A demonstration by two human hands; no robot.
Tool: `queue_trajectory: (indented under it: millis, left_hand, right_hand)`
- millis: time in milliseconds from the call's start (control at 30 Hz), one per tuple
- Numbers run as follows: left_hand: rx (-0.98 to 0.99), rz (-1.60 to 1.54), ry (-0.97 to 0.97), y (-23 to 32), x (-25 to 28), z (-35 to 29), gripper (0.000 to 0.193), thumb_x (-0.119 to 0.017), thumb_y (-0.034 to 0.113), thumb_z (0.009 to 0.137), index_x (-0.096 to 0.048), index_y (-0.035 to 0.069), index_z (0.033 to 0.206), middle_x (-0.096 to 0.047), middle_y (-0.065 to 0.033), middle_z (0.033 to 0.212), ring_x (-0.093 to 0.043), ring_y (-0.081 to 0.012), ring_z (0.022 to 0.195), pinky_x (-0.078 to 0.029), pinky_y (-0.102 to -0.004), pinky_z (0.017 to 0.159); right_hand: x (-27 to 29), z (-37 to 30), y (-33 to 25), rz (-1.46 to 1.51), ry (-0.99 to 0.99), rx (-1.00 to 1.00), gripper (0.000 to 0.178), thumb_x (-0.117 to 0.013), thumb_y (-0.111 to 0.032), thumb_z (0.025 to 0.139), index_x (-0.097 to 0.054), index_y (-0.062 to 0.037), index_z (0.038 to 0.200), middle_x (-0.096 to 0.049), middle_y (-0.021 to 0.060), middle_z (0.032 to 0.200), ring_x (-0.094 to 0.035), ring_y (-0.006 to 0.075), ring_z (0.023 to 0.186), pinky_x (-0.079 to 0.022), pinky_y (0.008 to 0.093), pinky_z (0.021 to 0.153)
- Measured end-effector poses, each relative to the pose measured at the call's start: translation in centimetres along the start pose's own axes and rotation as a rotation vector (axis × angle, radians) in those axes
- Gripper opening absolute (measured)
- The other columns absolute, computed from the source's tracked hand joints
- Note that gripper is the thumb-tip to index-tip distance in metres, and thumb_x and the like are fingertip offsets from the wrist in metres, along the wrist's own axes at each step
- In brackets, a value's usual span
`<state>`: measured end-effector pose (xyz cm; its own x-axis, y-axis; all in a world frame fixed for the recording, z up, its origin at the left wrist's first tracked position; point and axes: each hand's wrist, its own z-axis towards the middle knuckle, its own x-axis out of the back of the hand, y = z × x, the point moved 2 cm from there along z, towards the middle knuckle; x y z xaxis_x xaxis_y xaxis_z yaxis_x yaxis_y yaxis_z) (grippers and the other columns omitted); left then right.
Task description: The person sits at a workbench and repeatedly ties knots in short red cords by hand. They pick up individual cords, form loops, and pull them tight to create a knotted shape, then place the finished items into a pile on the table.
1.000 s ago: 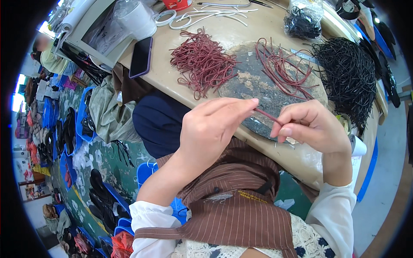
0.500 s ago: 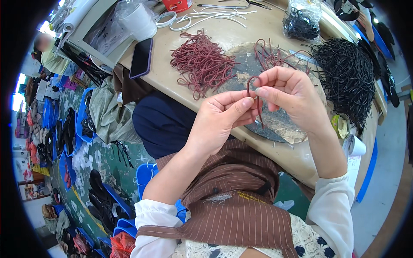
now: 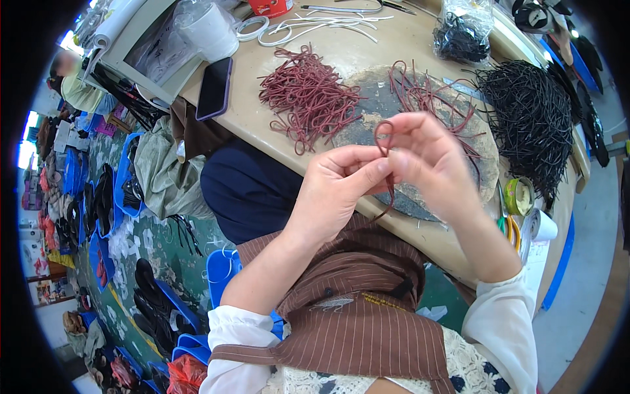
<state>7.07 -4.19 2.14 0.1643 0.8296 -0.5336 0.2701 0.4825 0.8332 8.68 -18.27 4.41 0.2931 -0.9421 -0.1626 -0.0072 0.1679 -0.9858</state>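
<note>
Between my two hands is a thin dark red cord (image 3: 384, 135), bent into a small loop above the fingertips with a tail hanging below. My left hand (image 3: 340, 180) pinches it between thumb and forefinger. Touching the left fingertips, my right hand (image 3: 430, 161) is closed on the cord near the loop's base, slightly blurred. Beyond them lies a round, worn grey board (image 3: 367, 88) with several loose red cords (image 3: 426, 95) on it. A heap of looped dark red cords (image 3: 305, 95) sits to the left of the board.
A large pile of black cords (image 3: 525, 118) lies on the right, near a small open green tin (image 3: 520, 196) and a white roll (image 3: 543, 225). At left rests a phone (image 3: 214, 88). White cords (image 3: 321, 26) and a bag of black cords (image 3: 461, 36) stand farther back.
The cord's open hook has become a closed loop. My right hand has moved down and inward to meet my left fingertips. My left hand has barely moved.
</note>
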Motion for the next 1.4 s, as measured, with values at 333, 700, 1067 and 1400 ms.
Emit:
queue_trajectory:
  millis: [333, 700, 1067, 1400]
  left_hand:
    - [0.355, -0.014, -0.122, 1.4, 1.5, -3.0, 0.018, -0.056, 0.011, 0.084, -0.058, -0.002, 0.097, -0.063, -0.0099, 0.083, -0.062, -0.0177, 0.075, -0.053, -0.0298, 0.067]
    - [0.219, -0.268, 0.054, -1.8, -1.9, -3.1, 0.021, -0.057, 0.011, 0.084, -0.059, -0.002, 0.100, -0.062, -0.0094, 0.084, -0.061, -0.0148, 0.074, -0.052, -0.0281, 0.070]
    - [0.262, 0.225, -0.154, 0.5, 0.5, -4.0, 0.078, -0.061, -0.003, 0.076, -0.010, -0.001, 0.135, -0.064, -0.0125, 0.076, -0.061, -0.0148, 0.068, -0.048, -0.0247, 0.065]
    - [-0.071, 0.232, -0.316, 1.5, -0.7, -4.9, 0.093, -0.060, -0.005, 0.076, 0.009, 0.006, 0.137, -0.059, -0.0072, 0.075, -0.059, -0.0117, 0.071, -0.047, -0.0234, 0.069]
  right_hand:
    - [3.5, -3.5, -2.1, -0.286, -0.190, -0.034, 0.012, -0.064, 0.004, 0.070, -0.062, -0.0007, 0.081, -0.060, 0.0040, 0.077, -0.057, 0.0107, 0.069, -0.045, 0.0230, 0.061]
    - [-0.5, -4.2, -0.2, -0.717, 0.268, 0.639, 0.019, -0.066, 0.005, 0.068, -0.060, -0.0036, 0.085, -0.058, 0.0090, 0.076, -0.058, 0.0199, 0.068, -0.047, 0.0265, 0.058]
    - [2.4, -4.7, -4.6, -0.739, -0.117, 0.545, 0.014, -0.069, -0.001, 0.066, -0.064, -0.0038, 0.078, -0.063, 0.0099, 0.078, -0.061, 0.0194, 0.069, -0.047, 0.0268, 0.060]
    - [0.9, -5.0, -0.4, 0.175, -0.181, -0.188, 0.009, -0.058, -0.001, 0.081, -0.052, 0.0019, 0.087, -0.058, 0.0058, 0.076, -0.056, 0.0090, 0.065, -0.046, 0.0197, 0.058]
